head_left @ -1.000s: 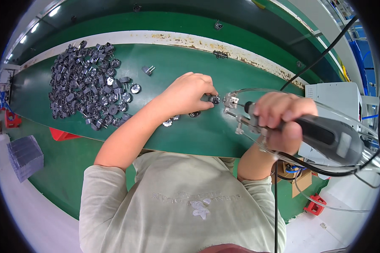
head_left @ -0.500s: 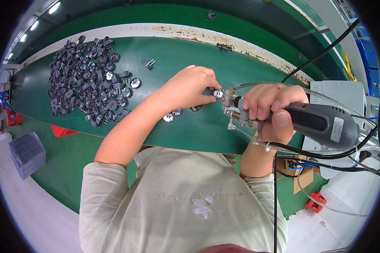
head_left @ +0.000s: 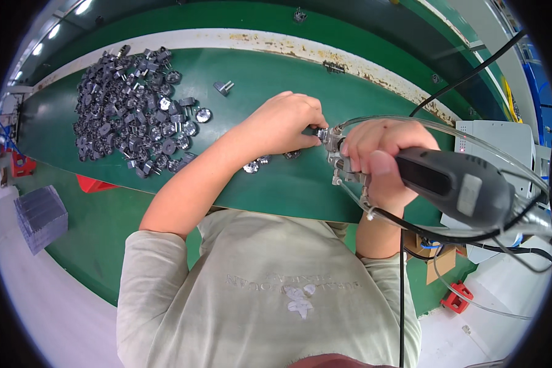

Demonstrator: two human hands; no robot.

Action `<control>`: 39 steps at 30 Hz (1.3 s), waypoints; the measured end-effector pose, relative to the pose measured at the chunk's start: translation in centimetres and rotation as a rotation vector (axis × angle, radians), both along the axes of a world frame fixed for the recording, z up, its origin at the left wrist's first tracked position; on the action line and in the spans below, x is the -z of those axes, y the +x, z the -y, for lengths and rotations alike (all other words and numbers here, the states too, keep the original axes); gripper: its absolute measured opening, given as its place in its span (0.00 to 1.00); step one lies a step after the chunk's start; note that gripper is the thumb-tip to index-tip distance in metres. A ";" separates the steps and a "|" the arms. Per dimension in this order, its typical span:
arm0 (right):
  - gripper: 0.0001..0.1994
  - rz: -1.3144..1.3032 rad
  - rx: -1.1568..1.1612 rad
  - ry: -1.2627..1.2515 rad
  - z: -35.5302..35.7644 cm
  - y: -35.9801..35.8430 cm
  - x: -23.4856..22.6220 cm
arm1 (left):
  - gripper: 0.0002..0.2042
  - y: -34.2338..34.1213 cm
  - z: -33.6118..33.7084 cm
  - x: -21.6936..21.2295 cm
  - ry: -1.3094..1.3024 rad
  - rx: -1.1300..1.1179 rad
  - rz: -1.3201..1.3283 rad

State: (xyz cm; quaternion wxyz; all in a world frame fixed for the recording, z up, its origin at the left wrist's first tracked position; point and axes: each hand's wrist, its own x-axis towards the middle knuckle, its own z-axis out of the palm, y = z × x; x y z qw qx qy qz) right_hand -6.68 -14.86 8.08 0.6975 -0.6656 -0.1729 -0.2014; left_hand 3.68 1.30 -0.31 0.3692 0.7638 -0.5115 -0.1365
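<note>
My left hand (head_left: 290, 124) reaches out over the bench, its thumb and fingertips pinched on a small grey two-pin plug piece (head_left: 321, 134). That piece meets the metal nose of a dark grey handheld power tool (head_left: 454, 184), and its far side is hidden there. Wrapped round the front of the tool's body is my right hand (head_left: 389, 153). Clear hoses and a black cable run from the tool to the right. Just below my left hand, a few more plug pieces (head_left: 251, 166) lie on the green bench top (head_left: 276, 193).
A large heap of plug pieces (head_left: 132, 110) covers the bench's left part, with one stray plug piece (head_left: 223, 88) beyond it. A worn white ledge (head_left: 245, 40) borders the far side. At the right stands a light grey machine box (head_left: 494, 142); a black cable (head_left: 466, 76) slants above it.
The tool and my right hand have shifted slightly left and tilted, closing up against the plug piece. My left hand keeps its pinch, nearly in place. The whole view has shifted a little.
</note>
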 end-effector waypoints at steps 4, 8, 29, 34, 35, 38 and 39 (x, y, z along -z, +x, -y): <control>0.11 -0.042 0.008 0.069 -0.3 0.4 -0.2 | 0.12 0.8 0.4 -0.5 0.009 0.028 0.027; 0.12 0.031 -0.018 0.345 0.3 -0.3 -0.8 | 0.12 0.6 0.4 -1.7 0.106 0.029 0.068; 0.16 0.142 0.166 0.357 2.8 -1.9 -1.2 | 0.18 12.2 3.2 -1.4 -0.030 -0.421 0.163; 0.16 0.181 0.103 0.398 3.4 -1.7 -2.1 | 0.21 -1.4 2.3 -4.4 0.131 -0.041 0.121; 0.16 0.163 0.062 0.378 3.7 -1.6 -2.2 | 0.21 -2.2 2.1 -3.5 0.123 -0.036 0.115; 0.15 0.126 0.034 0.362 3.4 -1.5 -1.7 | 0.21 -3.0 1.6 -2.1 0.065 -0.039 0.097; 0.14 0.117 0.028 0.356 3.3 -1.4 -1.5 | 0.20 -2.8 1.4 -1.9 0.052 -0.046 0.082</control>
